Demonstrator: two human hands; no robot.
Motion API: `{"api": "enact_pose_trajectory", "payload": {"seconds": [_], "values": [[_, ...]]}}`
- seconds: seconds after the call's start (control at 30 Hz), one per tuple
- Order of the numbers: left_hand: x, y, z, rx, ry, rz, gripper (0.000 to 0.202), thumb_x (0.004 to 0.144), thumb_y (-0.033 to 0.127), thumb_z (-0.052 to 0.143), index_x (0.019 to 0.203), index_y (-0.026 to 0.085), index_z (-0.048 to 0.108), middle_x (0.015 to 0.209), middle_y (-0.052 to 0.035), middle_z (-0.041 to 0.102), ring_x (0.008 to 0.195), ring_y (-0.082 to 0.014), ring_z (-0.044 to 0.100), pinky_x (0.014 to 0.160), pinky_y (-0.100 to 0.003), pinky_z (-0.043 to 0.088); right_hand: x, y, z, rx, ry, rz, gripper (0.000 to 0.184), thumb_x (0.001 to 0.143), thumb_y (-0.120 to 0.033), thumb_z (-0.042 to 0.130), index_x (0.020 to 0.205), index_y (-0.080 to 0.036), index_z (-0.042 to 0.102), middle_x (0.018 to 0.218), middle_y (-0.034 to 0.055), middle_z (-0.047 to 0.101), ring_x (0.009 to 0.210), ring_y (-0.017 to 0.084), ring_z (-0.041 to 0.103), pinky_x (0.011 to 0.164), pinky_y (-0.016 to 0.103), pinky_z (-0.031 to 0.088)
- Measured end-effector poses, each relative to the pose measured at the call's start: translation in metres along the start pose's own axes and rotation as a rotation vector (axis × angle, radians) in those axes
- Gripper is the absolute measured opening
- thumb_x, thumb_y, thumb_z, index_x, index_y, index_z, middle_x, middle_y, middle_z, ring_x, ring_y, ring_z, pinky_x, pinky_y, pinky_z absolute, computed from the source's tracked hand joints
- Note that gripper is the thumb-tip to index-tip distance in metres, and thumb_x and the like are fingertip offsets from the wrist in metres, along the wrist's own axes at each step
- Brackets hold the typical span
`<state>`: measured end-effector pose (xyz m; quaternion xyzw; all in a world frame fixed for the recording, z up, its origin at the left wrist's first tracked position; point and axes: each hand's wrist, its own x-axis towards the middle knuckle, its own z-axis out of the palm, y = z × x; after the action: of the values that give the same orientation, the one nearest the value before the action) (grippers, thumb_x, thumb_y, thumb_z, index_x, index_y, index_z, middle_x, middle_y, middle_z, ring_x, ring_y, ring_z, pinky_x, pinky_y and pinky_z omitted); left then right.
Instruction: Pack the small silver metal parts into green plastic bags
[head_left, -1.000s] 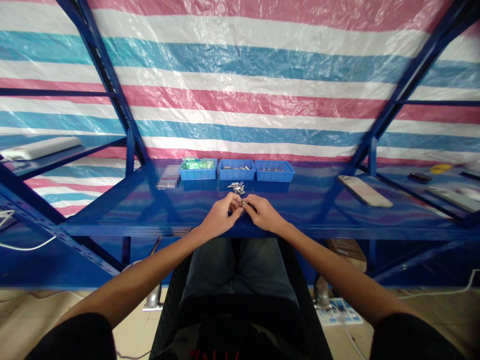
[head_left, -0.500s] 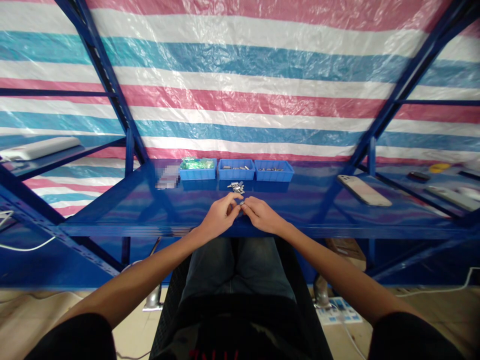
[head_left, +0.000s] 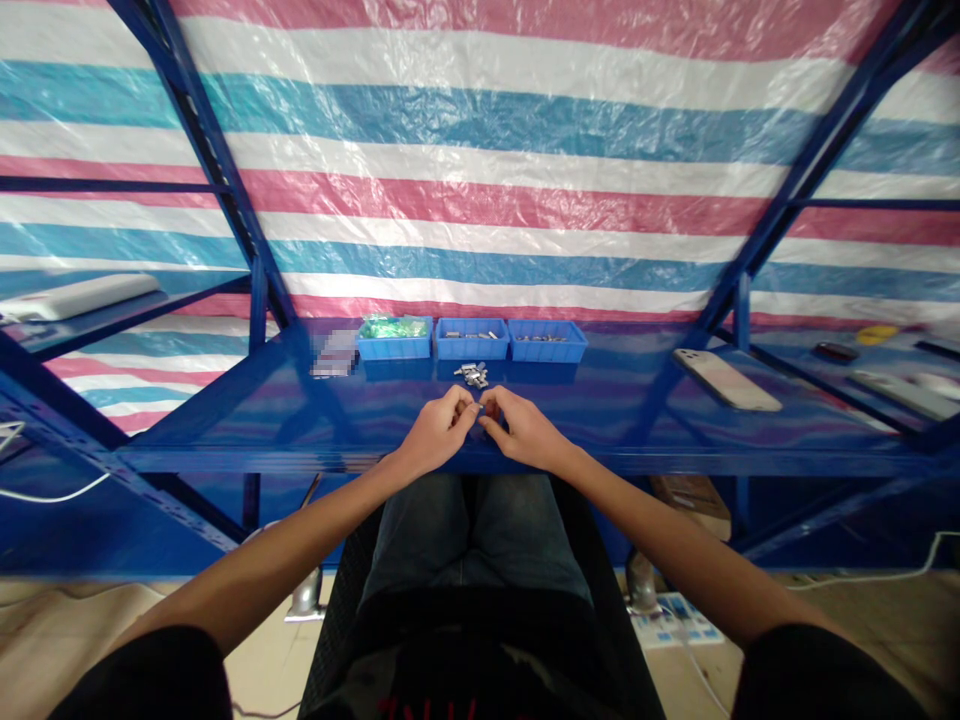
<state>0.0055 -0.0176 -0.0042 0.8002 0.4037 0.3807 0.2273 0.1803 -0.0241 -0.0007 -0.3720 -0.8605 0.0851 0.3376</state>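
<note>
My left hand [head_left: 439, 430] is closed, thumb and index fingertips pinched on a small metal piece [head_left: 480, 407]. Most of that piece is hidden by the fingers, so its exact kind does not show. Right beside it, my right hand [head_left: 519, 428] has its thumb apart from the curled index finger, whose tip is at the piece. Both hands are just above the front part of the blue table [head_left: 622, 425]. Just beyond the fingertips lies a small pile of silvery metal pieces [head_left: 472, 375].
Three blue bins stand at the back: one with green plastic packets [head_left: 396, 340], a middle bin [head_left: 471, 350] and a right bin [head_left: 549, 352] with small metal parts. A phone [head_left: 726, 380] lies to the right, a pixelated sheet [head_left: 335, 353] to the left. Blue posts flank the table.
My right thumb has come away from the small metal piece and moved down, apart from the index finger. My left fingers have drawn closer together around the piece.
</note>
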Motion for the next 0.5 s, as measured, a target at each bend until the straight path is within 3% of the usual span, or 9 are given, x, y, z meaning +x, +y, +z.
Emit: {"api": "enact_pose_trajectory", "payload": {"seconds": [0.17, 0.33, 0.5], "values": [[0.0003, 0.0001, 0.0000, 0.001, -0.047, 0.014, 0.024, 0.089, 0.037, 0.039, 0.081, 0.018, 0.050, 0.063, 0.0023, 0.057, 0.057, -0.0113, 0.053, 0.055, -0.022, 0.038, 0.0000, 0.0022, 0.0021, -0.075, -0.019, -0.084, 0.008, 0.088, -0.017, 0.041, 0.084, -0.018, 0.049, 0.080, 0.0041, 0.056, 0.073, 0.016, 0.051, 0.068, 0.027, 0.039], [-0.0003, 0.0012, -0.0006, 0.037, -0.031, -0.003, 0.026, 0.090, 0.038, 0.038, 0.078, 0.018, 0.052, 0.062, 0.0018, 0.057, 0.056, -0.0119, 0.052, 0.054, -0.022, 0.036, -0.0010, -0.0005, 0.0006, -0.080, 0.033, -0.028, 0.003, 0.087, -0.020, 0.046, 0.089, -0.019, 0.046, 0.080, 0.0032, 0.056, 0.072, 0.016, 0.052, 0.066, 0.027, 0.039], [-0.0001, 0.0020, -0.0005, 0.092, -0.032, 0.010, 0.029, 0.090, 0.036, 0.037, 0.072, 0.018, 0.051, 0.062, 0.0016, 0.057, 0.057, -0.0124, 0.054, 0.056, -0.023, 0.037, -0.0027, -0.0031, -0.0003, -0.180, 0.028, -0.059, 0.002, 0.087, -0.019, 0.044, 0.088, -0.019, 0.046, 0.081, 0.0045, 0.059, 0.072, 0.017, 0.052, 0.067, 0.028, 0.038]]}}
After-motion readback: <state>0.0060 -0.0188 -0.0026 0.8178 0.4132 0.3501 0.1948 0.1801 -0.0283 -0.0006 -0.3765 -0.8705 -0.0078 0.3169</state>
